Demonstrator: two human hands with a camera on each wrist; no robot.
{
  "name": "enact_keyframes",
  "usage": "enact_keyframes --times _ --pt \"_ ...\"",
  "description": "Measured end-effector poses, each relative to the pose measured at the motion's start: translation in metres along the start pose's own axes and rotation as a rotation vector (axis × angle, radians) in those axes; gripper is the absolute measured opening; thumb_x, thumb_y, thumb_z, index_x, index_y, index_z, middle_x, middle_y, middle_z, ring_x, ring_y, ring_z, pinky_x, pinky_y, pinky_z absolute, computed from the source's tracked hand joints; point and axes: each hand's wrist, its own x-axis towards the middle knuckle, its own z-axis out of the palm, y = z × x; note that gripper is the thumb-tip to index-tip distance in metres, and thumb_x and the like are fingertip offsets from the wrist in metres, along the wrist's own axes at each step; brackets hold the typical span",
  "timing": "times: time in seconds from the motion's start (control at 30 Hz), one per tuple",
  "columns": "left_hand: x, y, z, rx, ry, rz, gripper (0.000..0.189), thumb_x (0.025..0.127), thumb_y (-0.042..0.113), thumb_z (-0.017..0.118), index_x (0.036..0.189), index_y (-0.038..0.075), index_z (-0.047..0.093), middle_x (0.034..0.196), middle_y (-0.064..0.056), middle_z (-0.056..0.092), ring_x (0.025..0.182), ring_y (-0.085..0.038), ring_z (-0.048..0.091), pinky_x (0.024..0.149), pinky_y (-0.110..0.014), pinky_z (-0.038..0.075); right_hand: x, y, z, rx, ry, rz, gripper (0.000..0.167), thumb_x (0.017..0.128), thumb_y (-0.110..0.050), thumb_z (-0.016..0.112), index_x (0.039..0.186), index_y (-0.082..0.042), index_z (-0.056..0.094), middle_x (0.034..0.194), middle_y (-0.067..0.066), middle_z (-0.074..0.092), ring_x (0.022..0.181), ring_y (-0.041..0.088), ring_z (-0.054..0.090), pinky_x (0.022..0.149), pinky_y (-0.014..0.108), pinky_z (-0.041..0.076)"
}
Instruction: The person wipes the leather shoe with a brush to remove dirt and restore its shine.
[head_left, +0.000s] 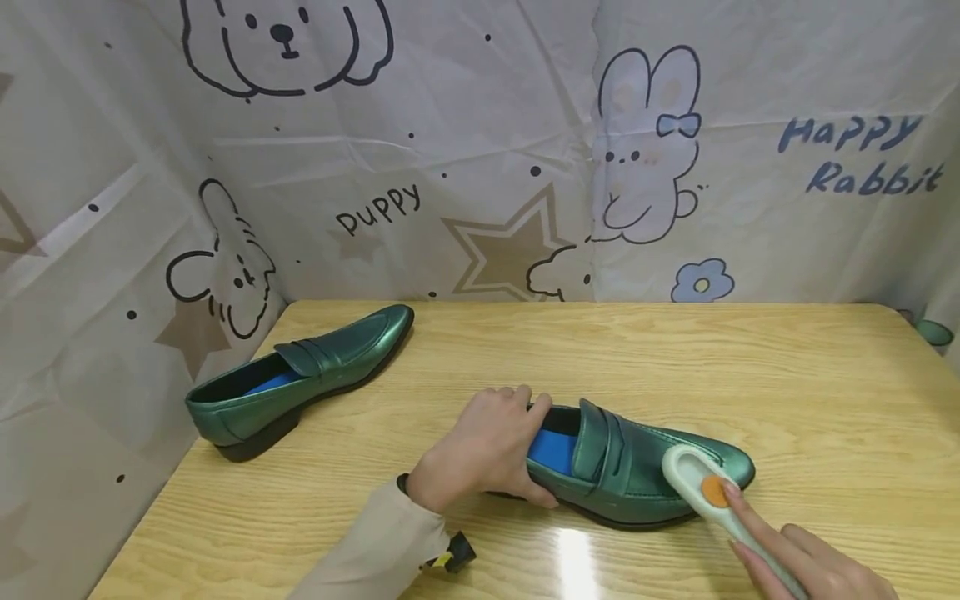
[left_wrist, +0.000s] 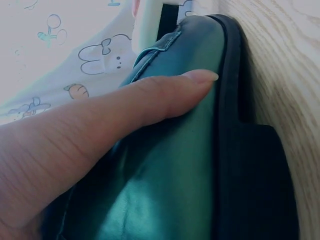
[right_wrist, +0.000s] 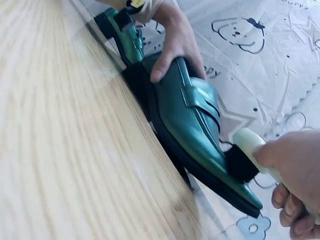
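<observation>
A metallic green loafer [head_left: 633, 479] with a blue insole lies on the table, its toe pointing right. My left hand [head_left: 483, 450] grips it around the heel, thumb along the near side and fingers over the far rim; in the left wrist view the thumb [left_wrist: 150, 100] presses the leather just above the sole. My right hand [head_left: 813, 562] holds a pale green brush [head_left: 684, 477] by its handle, one finger at its orange button [head_left: 715, 491]. In the right wrist view the black bristles [right_wrist: 241, 164] are against the upper near the toe.
The matching green loafer [head_left: 300, 379] stands at the table's left side, toe towards the back. A printed cloth [head_left: 480, 100] hangs behind and to the left of the wood-grain table [head_left: 825, 383]. Something green [head_left: 934, 332] shows past the right edge.
</observation>
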Motion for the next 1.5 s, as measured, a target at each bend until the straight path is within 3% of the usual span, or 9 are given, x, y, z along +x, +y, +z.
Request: enact_keyframes --times 0.13,0.3,0.6,0.77,0.93,1.17,1.3,1.37,1.5 --pt "0.0013 0.0016 -0.0009 0.017 -0.023 -0.013 0.107 0.058 0.086 0.062 0.134 0.013 0.046 0.112 -0.006 0.058 0.093 -0.021 0.060 0.078 -0.033 0.051 0.0041 0.0085 -0.0033 -0.003 0.066 0.094 0.067 0.082 -0.021 0.075 0.143 -0.027 0.047 0.055 -0.013 0.033 0.044 -0.004 0.019 0.038 0.017 0.019" --pt "0.0021 0.0020 -0.0014 0.015 -0.033 -0.019 0.106 0.059 0.085 0.063 0.135 0.013 0.046 0.113 -0.006 0.058 0.094 -0.021 0.060 0.080 -0.035 0.051 0.0035 0.0064 -0.0011 -0.039 0.032 0.200 0.067 0.089 -0.025 0.068 0.148 -0.029 0.037 0.055 -0.007 0.037 0.045 -0.001 0.023 0.040 0.022 0.023" --pt "0.0014 0.0031 -0.0003 0.004 -0.041 -0.024 0.105 0.059 0.084 0.064 0.135 0.014 0.046 0.114 -0.006 0.057 0.096 -0.022 0.059 0.081 -0.036 0.050 -0.0002 0.0008 0.0021 0.133 -0.010 0.008 0.068 0.074 -0.012 0.081 0.137 -0.025 0.056 0.059 -0.021 0.031 0.047 -0.007 0.024 0.041 0.010 0.021" --pt "0.0021 0.0041 0.0007 0.005 -0.033 -0.029 0.105 0.059 0.084 0.063 0.135 0.013 0.046 0.115 -0.007 0.057 0.096 -0.023 0.060 0.082 -0.037 0.050 0.0009 0.0030 0.0012 0.064 0.039 0.090 0.066 0.082 -0.018 0.075 0.142 -0.027 0.050 0.056 -0.015 0.035 0.045 -0.004 0.022 0.039 0.015 0.020" --pt "0.0026 0.0042 0.0016 0.008 -0.032 -0.034 0.106 0.059 0.085 0.062 0.136 0.013 0.045 0.116 -0.007 0.057 0.097 -0.023 0.060 0.083 -0.037 0.050 0.0027 0.0086 0.0033 -0.030 0.093 0.171 0.057 0.096 -0.032 0.058 0.149 -0.026 0.037 0.052 -0.007 0.035 0.045 -0.001 0.023 0.038 0.021 0.022" --pt "0.0018 0.0038 0.0010 0.025 -0.028 -0.027 0.108 0.059 0.086 0.062 0.137 0.013 0.045 0.117 -0.008 0.058 0.098 -0.023 0.060 0.084 -0.038 0.050 0.0025 0.0040 0.0042 -0.004 0.063 0.121 0.060 0.090 -0.029 0.067 0.145 -0.026 0.044 0.054 -0.011 0.036 0.045 -0.003 0.021 0.038 0.018 0.021" --pt "0.0019 0.0046 0.0006 0.019 -0.023 -0.022 0.108 0.059 0.085 0.062 0.136 0.012 0.046 0.116 -0.008 0.058 0.097 -0.023 0.060 0.083 -0.038 0.050 0.0039 0.0079 0.0026 -0.033 0.124 0.163 0.052 0.097 -0.043 0.053 0.146 -0.027 0.042 0.052 -0.007 0.033 0.044 0.000 0.019 0.039 0.022 0.020" --pt "0.0020 0.0049 0.0001 0.017 -0.026 -0.028 0.107 0.059 0.085 0.062 0.136 0.013 0.046 0.116 -0.008 0.058 0.097 -0.023 0.060 0.084 -0.038 0.050 0.0048 0.0092 0.0033 -0.025 0.145 0.136 0.051 0.098 -0.045 0.050 0.145 -0.026 0.044 0.052 -0.008 0.034 0.044 -0.001 0.019 0.038 0.022 0.020" --pt "0.0022 0.0051 -0.0015 0.019 -0.033 -0.035 0.106 0.059 0.085 0.063 0.135 0.013 0.046 0.116 -0.007 0.057 0.098 -0.023 0.059 0.084 -0.038 0.050 0.0038 0.0080 0.0033 0.039 0.097 0.073 0.055 0.090 -0.031 0.068 0.142 -0.025 0.049 0.056 -0.015 0.033 0.046 -0.005 0.020 0.039 0.017 0.021"
